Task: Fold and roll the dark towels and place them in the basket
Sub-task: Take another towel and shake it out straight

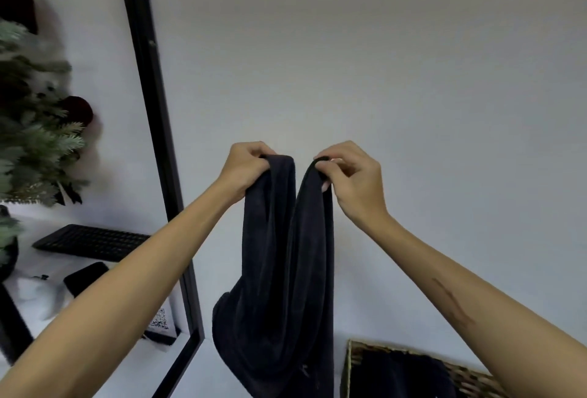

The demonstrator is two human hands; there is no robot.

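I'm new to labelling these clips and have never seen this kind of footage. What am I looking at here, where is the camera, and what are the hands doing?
There is no machine: a camera worn on the person's head looks out over their bare arms. The left hand and right hand each pinch a top edge of one dark towel, which hangs down in front of a pale wall. At lower right is a woven basket with dark cloth already inside. On the left, past a black frame, are a keyboard and a green plant.

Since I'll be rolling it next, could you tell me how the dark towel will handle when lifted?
Probably floppy: the dark towel hangs in limp folds from the left hand and right hand. Its plush surface likely grips rather than slips.
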